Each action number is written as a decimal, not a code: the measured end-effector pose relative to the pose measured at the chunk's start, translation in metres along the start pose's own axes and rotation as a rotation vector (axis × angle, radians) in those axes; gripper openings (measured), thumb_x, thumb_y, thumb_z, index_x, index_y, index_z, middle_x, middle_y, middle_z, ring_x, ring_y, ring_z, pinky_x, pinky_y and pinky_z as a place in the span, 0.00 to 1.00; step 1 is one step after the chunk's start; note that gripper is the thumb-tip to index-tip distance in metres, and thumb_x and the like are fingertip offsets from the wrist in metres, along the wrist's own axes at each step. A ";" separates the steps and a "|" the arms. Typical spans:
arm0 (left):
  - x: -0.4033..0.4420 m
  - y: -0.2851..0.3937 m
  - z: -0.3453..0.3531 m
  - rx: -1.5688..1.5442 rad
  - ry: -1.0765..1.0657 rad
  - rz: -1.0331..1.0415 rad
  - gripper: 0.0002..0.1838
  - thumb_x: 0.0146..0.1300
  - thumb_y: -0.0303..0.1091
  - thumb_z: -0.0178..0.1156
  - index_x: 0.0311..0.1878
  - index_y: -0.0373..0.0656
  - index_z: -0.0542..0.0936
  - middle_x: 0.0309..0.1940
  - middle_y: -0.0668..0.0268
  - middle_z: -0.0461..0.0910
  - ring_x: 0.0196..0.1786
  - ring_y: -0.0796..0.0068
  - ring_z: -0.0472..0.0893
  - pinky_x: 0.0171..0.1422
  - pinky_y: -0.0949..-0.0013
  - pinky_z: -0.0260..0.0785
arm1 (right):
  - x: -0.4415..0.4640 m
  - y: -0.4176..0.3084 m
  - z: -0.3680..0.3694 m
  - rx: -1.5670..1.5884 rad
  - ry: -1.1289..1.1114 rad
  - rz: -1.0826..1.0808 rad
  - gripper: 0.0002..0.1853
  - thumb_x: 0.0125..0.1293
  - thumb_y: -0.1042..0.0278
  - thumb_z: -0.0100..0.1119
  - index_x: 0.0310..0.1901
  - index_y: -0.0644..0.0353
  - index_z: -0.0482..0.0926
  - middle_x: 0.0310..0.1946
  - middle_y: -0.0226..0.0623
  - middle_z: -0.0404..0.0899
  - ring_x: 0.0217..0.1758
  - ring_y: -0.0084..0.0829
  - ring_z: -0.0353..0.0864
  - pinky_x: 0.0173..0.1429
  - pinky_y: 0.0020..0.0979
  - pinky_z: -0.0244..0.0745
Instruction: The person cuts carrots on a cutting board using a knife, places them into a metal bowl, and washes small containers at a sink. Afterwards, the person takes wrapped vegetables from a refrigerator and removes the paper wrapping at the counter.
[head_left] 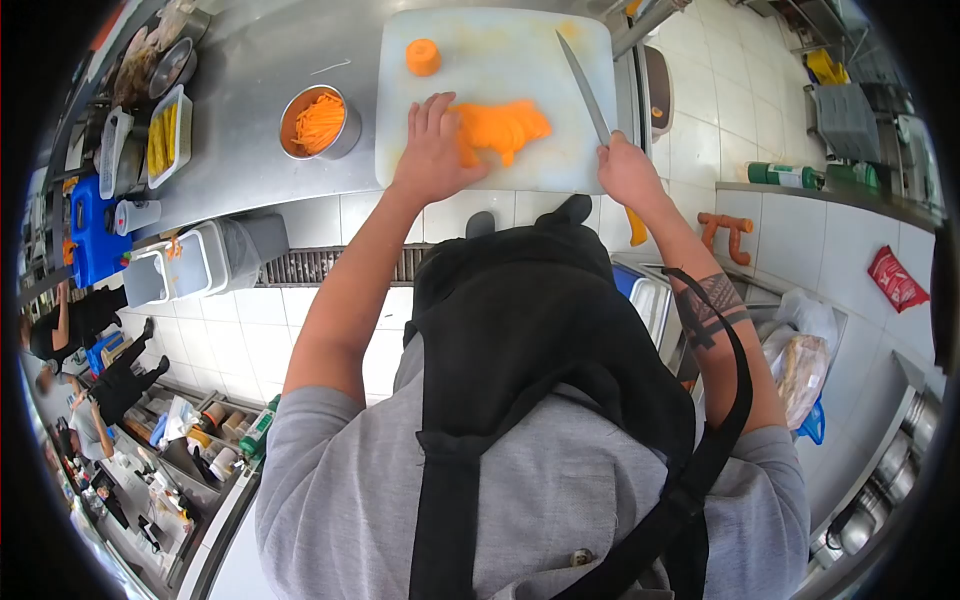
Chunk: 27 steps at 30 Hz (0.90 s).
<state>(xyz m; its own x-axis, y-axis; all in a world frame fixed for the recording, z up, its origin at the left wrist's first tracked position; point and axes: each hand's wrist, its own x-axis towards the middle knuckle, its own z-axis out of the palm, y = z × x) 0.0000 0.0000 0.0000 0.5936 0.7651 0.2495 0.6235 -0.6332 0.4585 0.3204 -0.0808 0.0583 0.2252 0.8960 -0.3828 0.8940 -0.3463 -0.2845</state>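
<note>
A white cutting board (560, 165) lies on the steel counter. Overlapping orange slices (505, 127) are spread across its middle. My left hand (437, 147) rests at their left end, fingers extended and slightly apart. A short orange carrot chunk (423, 57) stands at the board's upper left. In my right hand (627, 170), closed at the board's right edge, is the yellow handle of a knife (587, 92); its blade points up and left over the board, apart from the slices. Left of the board, a metal container (348, 133) holds thin orange strips (320, 122).
A white basket with long yellow items (162, 140) and a blue jug (95, 230) are at the left. Grey bins (210, 262) stand below the counter edge. Other people (95, 310) are at the far left. Green bottles (785, 175) lie at the right.
</note>
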 end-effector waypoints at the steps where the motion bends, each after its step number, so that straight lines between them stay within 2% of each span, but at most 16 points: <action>1: -0.001 -0.005 0.004 0.032 0.024 0.036 0.44 0.57 0.48 0.78 0.66 0.34 0.65 0.79 0.42 0.57 0.81 0.33 0.56 0.83 0.30 0.50 | -0.001 -0.001 0.000 0.001 0.005 -0.007 0.15 0.79 0.62 0.52 0.50 0.70 0.73 0.41 0.67 0.86 0.49 0.64 0.87 0.57 0.58 0.80; 6: 0.001 0.004 0.000 0.026 0.054 0.066 0.44 0.56 0.50 0.79 0.66 0.33 0.67 0.79 0.42 0.56 0.82 0.32 0.55 0.84 0.31 0.50 | 0.001 0.006 -0.003 -0.013 0.021 -0.011 0.15 0.79 0.63 0.51 0.50 0.71 0.72 0.40 0.67 0.86 0.48 0.65 0.87 0.56 0.58 0.80; 14: 0.000 -0.013 0.003 0.013 -0.023 0.083 0.40 0.69 0.49 0.70 0.73 0.32 0.66 0.82 0.43 0.54 0.84 0.36 0.52 0.86 0.43 0.53 | 0.000 0.002 -0.001 0.015 0.034 -0.028 0.15 0.79 0.63 0.51 0.50 0.71 0.72 0.40 0.67 0.85 0.47 0.65 0.87 0.56 0.58 0.80; 18: 0.006 0.002 -0.018 0.002 -0.058 0.030 0.44 0.69 0.50 0.70 0.77 0.32 0.63 0.81 0.43 0.56 0.84 0.40 0.55 0.86 0.46 0.55 | 0.002 0.004 0.001 0.016 0.033 -0.035 0.15 0.79 0.63 0.51 0.50 0.71 0.72 0.39 0.67 0.85 0.47 0.65 0.87 0.55 0.59 0.80; 20: 0.011 0.002 -0.016 -0.137 -0.114 -0.158 0.48 0.68 0.50 0.72 0.80 0.33 0.60 0.81 0.45 0.60 0.84 0.45 0.58 0.86 0.50 0.57 | 0.001 0.004 0.002 0.029 0.036 -0.037 0.15 0.78 0.63 0.51 0.49 0.71 0.72 0.39 0.67 0.85 0.47 0.65 0.87 0.55 0.58 0.81; 23: 0.010 0.000 -0.019 -0.118 -0.152 -0.124 0.50 0.65 0.50 0.74 0.81 0.36 0.60 0.80 0.48 0.63 0.83 0.50 0.61 0.86 0.53 0.59 | 0.001 0.004 0.001 0.019 0.032 -0.039 0.15 0.78 0.63 0.52 0.48 0.71 0.72 0.38 0.67 0.85 0.46 0.65 0.87 0.55 0.58 0.81; 27: 0.009 -0.007 -0.014 -0.086 -0.155 -0.084 0.50 0.63 0.49 0.76 0.81 0.39 0.61 0.81 0.51 0.63 0.83 0.51 0.61 0.86 0.53 0.59 | 0.000 0.005 0.004 0.023 0.041 -0.048 0.14 0.78 0.64 0.52 0.48 0.71 0.72 0.37 0.67 0.85 0.46 0.64 0.87 0.54 0.58 0.81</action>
<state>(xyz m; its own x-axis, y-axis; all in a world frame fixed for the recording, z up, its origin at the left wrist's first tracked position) -0.0060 0.0129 0.0110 0.6166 0.7836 0.0754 0.6327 -0.5503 0.5448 0.3239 -0.0836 0.0533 0.1985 0.9220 -0.3324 0.8949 -0.3088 -0.3221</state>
